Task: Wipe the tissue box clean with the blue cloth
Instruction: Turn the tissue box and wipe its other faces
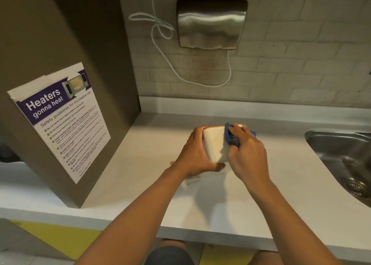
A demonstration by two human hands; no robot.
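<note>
- On the white countertop (140, 184), between a brown cabinet side and a steel sink (341, 154), a person is working on a white tissue box (214, 144), which is sitting roughly mid-counter with its far edge showing an orange rim.
- The left hand (194, 154) is gripping the box's left end, fingers curling over the far top corner and thumb hooking under the near bottom edge.
- The right hand (247, 154) is pinching a bunched blue cloth (232, 136) in curled fingers and pressing it against the box's right part.
- A bit of the cloth is sticking out beyond the fingers on the far side.
- A microwave safety poster (60, 120) is hanging on the cabinet side, and a metal hand dryer (211, 23) with a looping white cord (166, 62) is sitting on the tiled wall behind.
</note>
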